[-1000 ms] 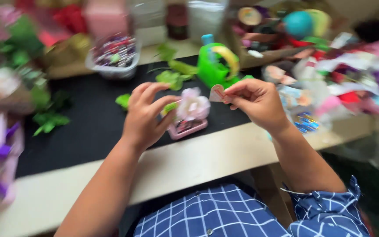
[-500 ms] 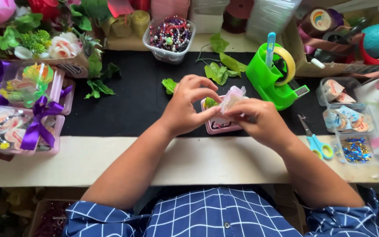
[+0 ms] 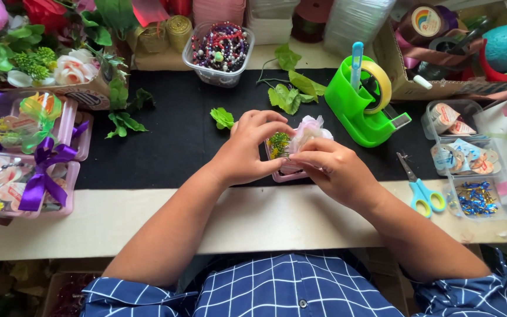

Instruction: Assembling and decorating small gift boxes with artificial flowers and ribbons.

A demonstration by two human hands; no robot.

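Observation:
A small pink box [image 3: 291, 172] holding a pale pink fabric flower [image 3: 311, 127] and a green sprig [image 3: 279, 142] lies on the black mat [image 3: 165, 141] at the centre. My left hand [image 3: 247, 147] curls over the box's left side, fingers on the sprig. My right hand [image 3: 335, 167] covers the box's right side, thumb and fingers pinched at the flower. Most of the box is hidden under both hands.
A green tape dispenser [image 3: 362, 100] stands right of the hands, blue scissors [image 3: 421, 191] and clear trays of small trinkets [image 3: 470, 170] beyond. A tub of beads [image 3: 218, 44] sits at the back. Finished boxes with purple ribbons [image 3: 24, 158] lie left. Loose leaves [image 3: 289, 94] dot the mat.
The view swung left over the first half second, then steadied. My right hand came in from the right and joined the left on the pink box; both hands now rest lower on it.

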